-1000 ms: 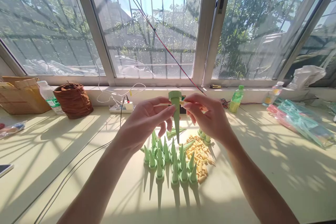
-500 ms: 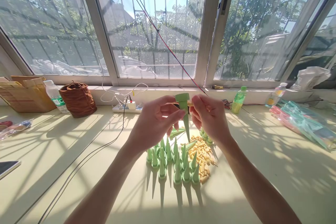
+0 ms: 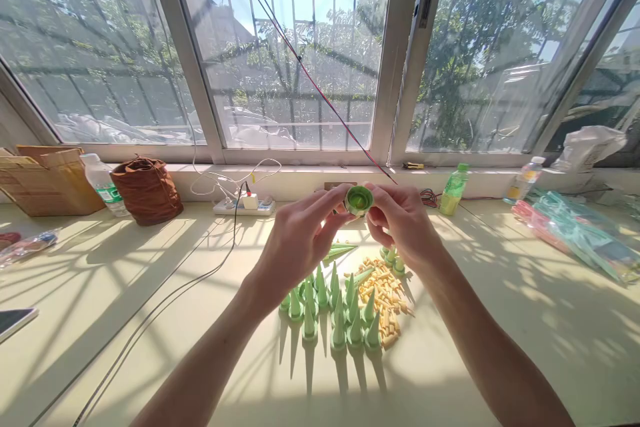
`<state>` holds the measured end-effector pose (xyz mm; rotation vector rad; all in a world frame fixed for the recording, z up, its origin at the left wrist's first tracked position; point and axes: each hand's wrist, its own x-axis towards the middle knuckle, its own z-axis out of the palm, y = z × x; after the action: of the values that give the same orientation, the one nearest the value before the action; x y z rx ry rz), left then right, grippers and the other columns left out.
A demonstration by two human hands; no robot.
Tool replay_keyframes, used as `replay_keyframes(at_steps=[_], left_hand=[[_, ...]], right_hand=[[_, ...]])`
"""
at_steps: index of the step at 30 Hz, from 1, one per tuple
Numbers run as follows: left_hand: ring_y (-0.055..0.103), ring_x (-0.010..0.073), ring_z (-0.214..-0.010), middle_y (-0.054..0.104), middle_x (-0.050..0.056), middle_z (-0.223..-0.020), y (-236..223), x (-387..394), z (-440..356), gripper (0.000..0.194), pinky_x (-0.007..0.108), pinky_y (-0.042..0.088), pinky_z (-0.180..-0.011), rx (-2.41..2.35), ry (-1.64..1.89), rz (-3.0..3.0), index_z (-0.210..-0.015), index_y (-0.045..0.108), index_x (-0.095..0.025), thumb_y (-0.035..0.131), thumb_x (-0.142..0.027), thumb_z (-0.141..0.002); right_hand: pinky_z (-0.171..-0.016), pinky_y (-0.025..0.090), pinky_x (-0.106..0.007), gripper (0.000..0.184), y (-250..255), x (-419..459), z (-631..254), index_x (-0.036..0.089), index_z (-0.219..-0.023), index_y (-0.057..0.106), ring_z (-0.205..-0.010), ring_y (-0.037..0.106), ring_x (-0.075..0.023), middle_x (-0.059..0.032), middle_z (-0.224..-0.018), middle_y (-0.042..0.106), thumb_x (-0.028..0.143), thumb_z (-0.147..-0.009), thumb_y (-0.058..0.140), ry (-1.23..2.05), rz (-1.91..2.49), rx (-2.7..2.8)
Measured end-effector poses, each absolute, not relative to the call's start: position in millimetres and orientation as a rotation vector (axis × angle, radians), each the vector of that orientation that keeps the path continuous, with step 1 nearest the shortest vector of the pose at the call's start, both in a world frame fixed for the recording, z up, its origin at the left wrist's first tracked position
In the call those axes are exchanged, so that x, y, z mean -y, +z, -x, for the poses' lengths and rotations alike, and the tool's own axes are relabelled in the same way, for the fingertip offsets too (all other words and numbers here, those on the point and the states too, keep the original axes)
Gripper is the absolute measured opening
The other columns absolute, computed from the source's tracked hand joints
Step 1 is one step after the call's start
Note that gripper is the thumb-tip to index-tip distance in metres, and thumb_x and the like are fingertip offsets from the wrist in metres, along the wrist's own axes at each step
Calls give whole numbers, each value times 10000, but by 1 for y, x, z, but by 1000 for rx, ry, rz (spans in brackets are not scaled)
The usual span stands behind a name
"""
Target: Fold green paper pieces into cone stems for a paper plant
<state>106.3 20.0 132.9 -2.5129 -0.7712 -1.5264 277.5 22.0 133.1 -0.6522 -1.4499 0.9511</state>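
Observation:
A hollow green plastic spike (image 3: 359,199) is held up above the table, its round open end facing me and its pointed part hidden behind. My left hand (image 3: 305,227) grips it from the left between thumb and fingers. At its right rim, my right hand (image 3: 403,220) has its fingers closed against it; whether a yellow peg sits between those fingertips is hidden. Below stand several green spikes (image 3: 339,327), points up on their wide ends. A pile of small yellow pegs (image 3: 383,297) lies to their right, and more green spikes (image 3: 340,250) lie behind.
Along the sill are a cardboard box (image 3: 45,180), a brown drawstring bag (image 3: 147,190), a power strip (image 3: 245,207) and a green-capped bottle (image 3: 454,190). Plastic packets (image 3: 580,233) lie at right. A cable (image 3: 165,290) crosses the table at left, near a phone-like device (image 3: 17,321).
The green spike, upright earlier with its point down, has tilted so its open end faces me. The yellow peg pinched by my right hand at its side is out of sight now.

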Motion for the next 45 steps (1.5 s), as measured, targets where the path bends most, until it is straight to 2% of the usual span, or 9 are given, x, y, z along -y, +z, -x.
replay_keyframes(at_steps=[5,7,11,15,21,26,30,34,45], left_hand=[[663,131,-698,738,52,-955,138,-25,-102,278,231,540,-587,960,-1528,2518,-1156,683,-210,666,-288,-890],[667,139,-662,732,53,-847,142,-26,-101,242,221,531,-535,1175,-1619,2613,-1057,716,-180,652,-348,-895],[635,141,-513,704,101,-741,146,-27,-97,513,201,428,-362,1505,-1879,3066,-843,700,-116,492,-577,-928],[624,123,-513,706,122,-783,148,-27,-90,607,170,379,-354,1655,-1798,3511,-847,694,-114,415,-646,-929],[625,106,-534,645,46,-780,153,-24,-90,326,149,391,-359,1538,-1765,3611,-920,688,-147,648,-468,-876],[618,100,-538,590,6,-739,151,-25,-94,248,160,449,-383,1363,-1835,3432,-805,633,-141,656,-375,-885],[622,116,-519,626,-1,-714,146,-28,-96,171,184,470,-369,1272,-1797,3247,-897,633,-167,648,-337,-894],[620,100,-516,680,10,-808,142,-27,-99,192,176,471,-372,1301,-1727,3075,-1061,657,-198,640,-299,-899],[598,70,-542,712,19,-887,145,-19,-106,231,151,492,-445,1217,-1675,2922,-1119,686,-218,625,-273,-903]], right_hand=[[-301,193,-210,480,131,-27,-284,173,-583,545,-295,301,-27,91,-446,328,559,-851,639,871,683,1504],[-311,200,-215,460,132,-27,-285,173,-621,565,-301,328,-37,90,-455,337,563,-853,637,801,700,1512],[-362,266,-218,448,133,-24,-284,181,-607,518,-351,367,-52,83,-459,352,514,-894,607,674,734,1604],[-448,331,-220,431,134,-18,-280,179,-608,501,-431,408,-63,63,-483,415,441,-947,547,538,783,1754],[-490,339,-219,365,129,-19,-278,172,-676,542,-453,406,-64,66,-491,437,401,-960,530,487,789,1840],[-484,313,-223,358,128,-23,-277,166,-708,570,-444,380,-66,73,-473,407,413,-963,522,443,805,1850],[-481,315,-224,378,128,-25,-276,172,-684,550,-440,390,-68,71,-466,408,421,-967,515,440,808,1817],[-473,311,-224,400,126,-27,-275,178,-671,529,-432,400,-67,70,-464,403,438,-974,501,458,820,1788],[-443,268,-226,491,125,-27,-277,170,-636,525,-393,364,-52,68,-449,387,534,-962,482,506,834,1758]])
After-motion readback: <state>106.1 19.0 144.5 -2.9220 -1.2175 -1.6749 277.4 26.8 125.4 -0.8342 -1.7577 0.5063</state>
